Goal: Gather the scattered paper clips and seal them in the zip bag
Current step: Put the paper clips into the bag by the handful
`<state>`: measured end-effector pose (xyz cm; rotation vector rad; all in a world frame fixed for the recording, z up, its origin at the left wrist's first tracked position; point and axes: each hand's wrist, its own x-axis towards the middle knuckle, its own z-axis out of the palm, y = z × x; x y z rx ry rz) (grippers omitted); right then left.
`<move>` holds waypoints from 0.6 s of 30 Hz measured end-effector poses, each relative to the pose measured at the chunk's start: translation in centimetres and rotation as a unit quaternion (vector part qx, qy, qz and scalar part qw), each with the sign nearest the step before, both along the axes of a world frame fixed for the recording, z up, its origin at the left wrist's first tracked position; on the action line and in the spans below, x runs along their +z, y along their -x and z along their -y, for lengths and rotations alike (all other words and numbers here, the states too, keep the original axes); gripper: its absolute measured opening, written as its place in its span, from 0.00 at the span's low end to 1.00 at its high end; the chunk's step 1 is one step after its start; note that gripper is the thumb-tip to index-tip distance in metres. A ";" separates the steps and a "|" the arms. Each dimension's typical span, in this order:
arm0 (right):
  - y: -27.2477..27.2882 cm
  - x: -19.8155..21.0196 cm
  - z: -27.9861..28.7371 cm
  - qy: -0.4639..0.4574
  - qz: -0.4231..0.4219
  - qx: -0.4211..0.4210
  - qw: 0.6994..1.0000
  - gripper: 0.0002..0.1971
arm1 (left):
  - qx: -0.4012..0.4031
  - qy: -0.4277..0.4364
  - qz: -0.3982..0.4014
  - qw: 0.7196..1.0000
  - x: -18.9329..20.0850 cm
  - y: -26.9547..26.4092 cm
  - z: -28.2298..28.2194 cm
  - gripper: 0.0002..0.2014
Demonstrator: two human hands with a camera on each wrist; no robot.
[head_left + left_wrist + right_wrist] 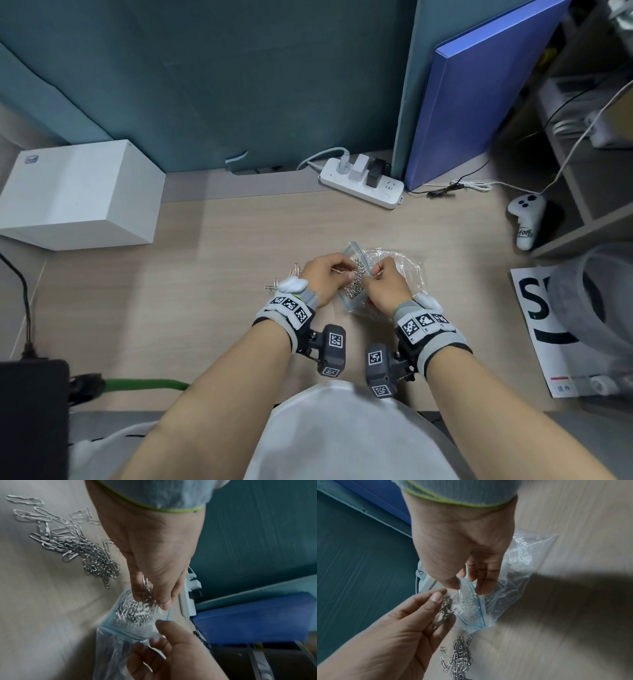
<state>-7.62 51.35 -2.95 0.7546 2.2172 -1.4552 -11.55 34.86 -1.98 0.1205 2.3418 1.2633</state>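
Left hand (150, 555) pinches a bunch of paper clips (147, 595) over the open zip bag (471, 609); right hand (462, 545) pinches the bag's rim. Loose clips (68, 539) on counter (222, 240), partly hidden behind left wrist. Sheet (534, 308) lettering cut off: "S".

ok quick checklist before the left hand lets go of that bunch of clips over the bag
1. Clear plastic zip bag mouth open: ok.
2. Right hand pinching the bag's rim to hold it open: ok.
3. Left hand holding a bunch of silver metal paper clips right at the mouth: ok.
4. Clips already inside the bag: ok.
5. All clips gathered: not ok, a loose pile lies on the light wooden desk beside the left hand.
6. Blue zip strip free of clips for sealing: cannot tell.
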 end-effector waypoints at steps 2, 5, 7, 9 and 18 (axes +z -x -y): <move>0.0 0.0 -0.1 0.000 0.000 0.001 1.000 0.10 | -0.042 0.001 0.008 0.999 -0.1 -0.1 -0.1 0.12; -0.1 -0.1 -0.3 0.001 0.001 -0.002 1.000 0.09 | -0.004 0.008 -0.002 1.000 -0.3 -0.1 0.7 0.13; -0.1 -0.2 -0.3 0.004 0.004 -0.001 1.000 0.10 | 0.045 0.063 -0.026 0.997 -0.6 0.0 1.9 0.12; -0.1 -0.3 -0.3 0.003 0.010 0.004 1.000 0.10 | 0.050 0.188 -0.074 0.978 -1.3 0.0 3.4 0.15; -0.3 0.0 -0.5 0.028 0.014 -0.013 0.999 0.10 | -0.025 0.291 -0.110 0.950 -3.6 -2.0 5.6 0.27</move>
